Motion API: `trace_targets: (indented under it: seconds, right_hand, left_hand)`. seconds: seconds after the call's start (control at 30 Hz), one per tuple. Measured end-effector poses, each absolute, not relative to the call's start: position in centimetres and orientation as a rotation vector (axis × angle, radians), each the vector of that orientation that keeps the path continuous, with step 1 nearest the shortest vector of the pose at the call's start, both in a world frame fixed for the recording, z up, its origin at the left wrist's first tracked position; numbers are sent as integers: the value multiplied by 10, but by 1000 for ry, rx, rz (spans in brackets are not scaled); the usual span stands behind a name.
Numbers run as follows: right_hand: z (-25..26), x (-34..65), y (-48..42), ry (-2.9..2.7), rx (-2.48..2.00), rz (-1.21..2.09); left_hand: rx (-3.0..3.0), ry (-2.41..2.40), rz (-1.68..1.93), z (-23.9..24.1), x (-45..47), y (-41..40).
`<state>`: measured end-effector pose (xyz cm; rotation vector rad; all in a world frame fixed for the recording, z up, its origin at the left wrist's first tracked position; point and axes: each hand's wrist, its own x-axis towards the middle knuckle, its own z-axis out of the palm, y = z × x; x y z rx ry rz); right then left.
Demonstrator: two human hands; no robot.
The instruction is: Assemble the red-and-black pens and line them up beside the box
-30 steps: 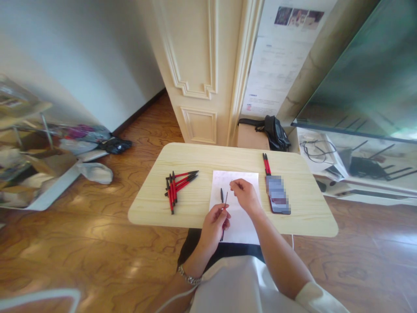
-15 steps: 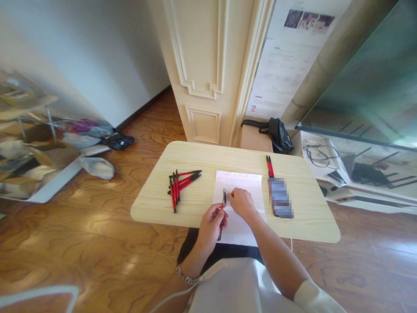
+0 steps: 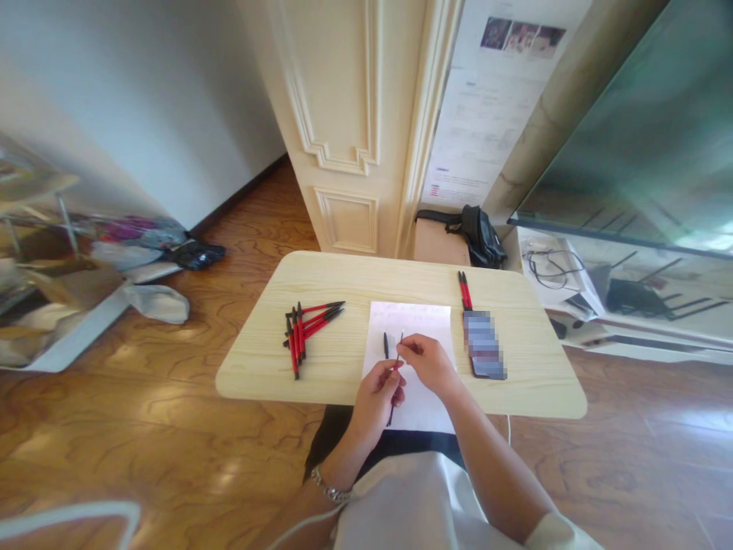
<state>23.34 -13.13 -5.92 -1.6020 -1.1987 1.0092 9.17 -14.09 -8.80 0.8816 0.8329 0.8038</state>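
My left hand (image 3: 379, 397) is closed around the red barrel of a pen (image 3: 395, 367), whose dark lower end sticks out below the fingers. My right hand (image 3: 427, 359) pinches a thin dark pen refill (image 3: 400, 341) that rises from the top of this barrel. Just beyond the left fingers, a short black pen part (image 3: 385, 345) shows against the white sheet of paper (image 3: 424, 405). Both hands are over this sheet. Several red-and-black pens (image 3: 298, 336) lie crossed in a loose pile at the left of the table.
The pale wooden table (image 3: 252, 359) has rounded corners. On its right are two red pens (image 3: 464, 290) side by side, touching or near the top of a phone (image 3: 485, 344) with a blurred screen. A black bag (image 3: 481, 235) sits behind the table, and a white cable (image 3: 509, 429) hangs below it.
The black pen part has come away from the pen and is now left of it. My right fingers have closed on the thin refill at the barrel's top. The view has shifted slightly.
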Motion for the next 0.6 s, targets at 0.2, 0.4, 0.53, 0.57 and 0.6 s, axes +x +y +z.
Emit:
trace_targets:
  seconds: [0.2,0.4,0.53,0.57,0.6]
  right_hand:
    - [-62,262,-109,-1016,-1658,930]
    - [-73,254,-110,-1395,-2089,698]
    - [-80,242,-110,-1496,-2247,569]
    - [-81,241,-110,-1512,-2265,555]
    - [-82,240,-109,-1526,-2276,545]
  left_hand:
    - [875,820,793,-86,89,-145]
    - [842,851,806,-86,85,-142]
    - [804,851,801,-84,83,-141]
    - [784,849,800,-84,82,-141]
    - [764,848,798,-83,82,-141]
